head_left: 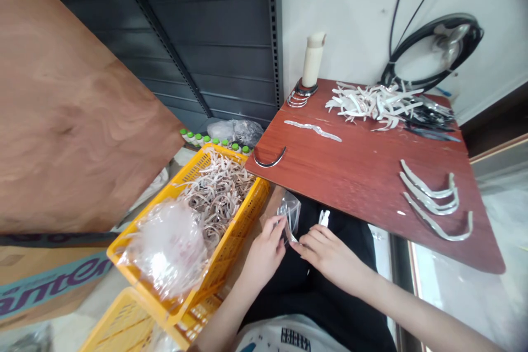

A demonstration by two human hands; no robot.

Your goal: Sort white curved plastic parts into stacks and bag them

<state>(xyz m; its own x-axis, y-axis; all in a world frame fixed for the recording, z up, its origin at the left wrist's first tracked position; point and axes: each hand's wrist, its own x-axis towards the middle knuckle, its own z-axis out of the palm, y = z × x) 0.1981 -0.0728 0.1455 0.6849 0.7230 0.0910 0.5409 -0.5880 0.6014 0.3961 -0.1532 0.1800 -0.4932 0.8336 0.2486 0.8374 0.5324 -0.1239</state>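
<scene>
My left hand (264, 256) and my right hand (328, 253) meet over my lap, just below the near edge of the red-brown table (355, 170). Both pinch a small clear plastic bag (290, 214) with a thin curved strip in it. A small white piece (324, 218) pokes up by my right fingers. A single dark curved band (270, 160) lies at the table's left corner. Three silver curved bands (433, 198) lie at the table's right side.
A yellow basket (231, 231) to my left holds several pale curved bands and a crumpled clear bag (167, 247). A pile of white and black bands (383, 103) sits at the table's far side, beside a cream bottle (313, 60). A wooden board (61, 110) leans at left.
</scene>
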